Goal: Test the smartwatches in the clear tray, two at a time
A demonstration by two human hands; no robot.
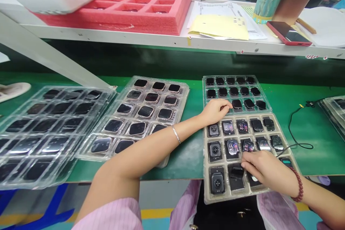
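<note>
My left hand (pixel 215 110) has curled fingers over the near-left slots of the clear far tray (pixel 270 109), which holds dark smartwatches (pixel 234 91). Anything inside its fingers is hidden. Below, a beige tray (pixel 206 179) carries smartwatch cases in rows. Several have lit screens, such as a smartwatch (pixel 232 147) in the middle row; the left column lies back side up, with round sensors showing. My right hand (pixel 265 170) is closed, thumb and forefinger pinched at the edge of a tilted dark smartwatch (pixel 237 171) in the near row. Its palm covers neighbouring slots.
More clear trays (pixel 185 95) of dark screens lie left on the green bench (pixel 192 161). A black cable (pixel 289 125) curls at right beside another tray stack (pixel 332 115). The white shelf (pixel 161 41) above bears a red foam tray (pixel 178 21), papers and a phone (pixel 289 33).
</note>
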